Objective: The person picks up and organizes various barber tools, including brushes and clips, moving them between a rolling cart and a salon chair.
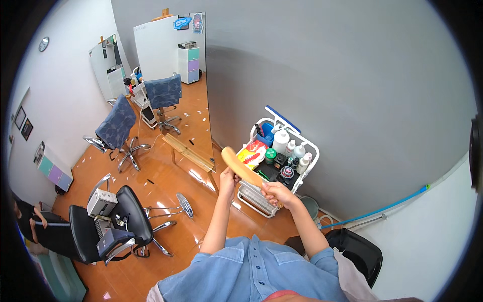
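I hold a long, curved, tan object [241, 168] with a smooth surface in front of my chest; its exact kind cannot be told. My right hand [278, 193] grips its near right end. Fingers of my left hand [229, 184] pinch its lower edge around the middle, and its rounded far end points up and left. Beyond it stands a white-framed trolley [316, 151]. On the trolley's top tier are a white bottle [280, 140], a green-lidded jar [270, 154], a blue container [266, 134] and a yellow and red packet [252, 154].
A squeegee [283, 119] leans at the trolley's back. Left are a large mirror [169, 56], a blue-covered chair [116, 124] and a black salon chair [130, 205] holding boxes [102, 202]. Another person [34, 222] is at far left. A black basin [354, 249] is right of me.
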Available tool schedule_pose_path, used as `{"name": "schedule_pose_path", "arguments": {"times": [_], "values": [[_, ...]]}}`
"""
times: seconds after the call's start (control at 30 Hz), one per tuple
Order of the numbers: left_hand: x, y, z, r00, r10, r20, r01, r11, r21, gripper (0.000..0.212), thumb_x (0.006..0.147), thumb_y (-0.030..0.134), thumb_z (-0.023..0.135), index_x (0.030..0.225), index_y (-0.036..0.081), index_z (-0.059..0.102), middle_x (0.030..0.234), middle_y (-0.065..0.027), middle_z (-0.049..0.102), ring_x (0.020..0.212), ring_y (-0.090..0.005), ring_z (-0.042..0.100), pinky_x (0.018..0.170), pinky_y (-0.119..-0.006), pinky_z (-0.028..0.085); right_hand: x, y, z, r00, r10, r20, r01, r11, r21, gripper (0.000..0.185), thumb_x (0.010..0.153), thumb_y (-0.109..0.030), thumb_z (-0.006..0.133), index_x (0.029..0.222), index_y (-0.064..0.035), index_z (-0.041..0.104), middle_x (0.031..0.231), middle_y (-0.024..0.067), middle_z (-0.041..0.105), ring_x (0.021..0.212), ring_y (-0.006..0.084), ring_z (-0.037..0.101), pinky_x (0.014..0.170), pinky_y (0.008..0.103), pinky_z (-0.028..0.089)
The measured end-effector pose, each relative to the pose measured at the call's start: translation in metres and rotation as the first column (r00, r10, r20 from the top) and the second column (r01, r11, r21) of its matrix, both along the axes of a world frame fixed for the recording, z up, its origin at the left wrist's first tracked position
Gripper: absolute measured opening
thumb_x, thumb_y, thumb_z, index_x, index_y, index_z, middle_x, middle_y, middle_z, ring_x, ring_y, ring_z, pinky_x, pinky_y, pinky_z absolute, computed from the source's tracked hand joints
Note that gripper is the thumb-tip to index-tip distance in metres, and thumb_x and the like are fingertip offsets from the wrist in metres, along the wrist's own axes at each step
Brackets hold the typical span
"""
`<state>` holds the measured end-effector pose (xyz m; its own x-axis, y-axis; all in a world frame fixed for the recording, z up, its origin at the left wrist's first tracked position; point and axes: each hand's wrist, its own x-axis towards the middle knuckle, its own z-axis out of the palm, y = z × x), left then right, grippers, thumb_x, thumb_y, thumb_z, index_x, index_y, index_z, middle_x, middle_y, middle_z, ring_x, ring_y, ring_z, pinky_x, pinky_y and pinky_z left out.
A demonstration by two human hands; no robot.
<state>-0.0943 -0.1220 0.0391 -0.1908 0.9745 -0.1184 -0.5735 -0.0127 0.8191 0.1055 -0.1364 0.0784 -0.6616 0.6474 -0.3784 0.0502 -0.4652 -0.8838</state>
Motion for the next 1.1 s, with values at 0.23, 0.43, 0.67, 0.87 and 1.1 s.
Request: {"name": "schedule_pose_path", "arguments": {"times": [0.23,0.43,0.67,0.87,1.1], "values": [[0.014,-0.001,0.003,0.993,-0.105,0.047,0.105,0.994,-0.001,0.029,0.091,0.034,0.049,0.074,0.010,0.051,0.053,0.0062,0.036,0.045,-0.0046,0.031,0.045,-0.019,0.025,0.019,0.012,-0.018,0.841,-0.540,-0.047,0.542,0.837,0.077,0.033,0.092,-0.037,0.044,0.077,-0.0082,0.050,0.052,-0.0072,0.035,0.038,0.0026,0.031,0.036,0.0188,0.030],[0.019,0.000,-0.001,0.961,-0.233,0.147,0.254,0.957,-0.144,0.024,0.092,0.027,0.047,0.080,0.008,0.055,0.052,0.0081,0.034,0.046,-0.0043,0.032,0.045,-0.019,0.026,0.005,0.022,0.013,0.798,-0.602,-0.007,0.535,0.704,0.467,0.032,0.081,-0.026,0.065,0.099,-0.0009,0.058,0.055,-0.0044,0.046,0.040,0.0036,0.038,0.036,0.0205,0.030],[0.024,-0.004,0.021,0.906,-0.398,0.144,0.420,0.886,-0.194,0.027,0.090,0.019,0.047,0.108,0.000,0.054,0.064,0.0037,0.046,0.058,-0.0069,0.044,0.056,-0.019,0.037,0.016,0.036,0.021,0.845,-0.518,0.134,0.414,0.793,0.447,0.026,0.079,-0.027,0.068,0.085,-0.0026,0.061,0.049,-0.0058,0.041,0.038,0.0041,0.034,0.035,0.0207,0.027],[0.021,-0.006,0.019,0.802,-0.563,0.200,0.555,0.826,0.099,0.031,0.089,0.011,0.048,0.119,0.002,0.048,0.083,-0.0034,0.055,0.068,-0.0100,0.053,0.065,-0.022,0.047,0.032,0.043,0.020,0.884,-0.458,0.096,0.406,0.852,0.329,0.020,0.080,-0.024,0.066,0.082,-0.0043,0.062,0.049,-0.0077,0.037,0.039,0.0019,0.030,0.035,0.0201,0.027],[0.022,0.001,-0.001,0.806,-0.454,0.379,0.474,0.879,0.045,0.015,0.087,0.008,0.051,0.101,0.002,0.052,0.082,-0.0059,0.058,0.073,-0.0121,0.058,0.068,-0.024,0.050,0.013,0.027,-0.004,0.621,-0.764,0.171,0.380,0.485,0.787,0.043,0.089,-0.043,0.046,0.091,-0.0017,0.056,0.071,0.0201,0.059,0.070,0.0338,0.061,0.061,0.0407,0.045]]}}
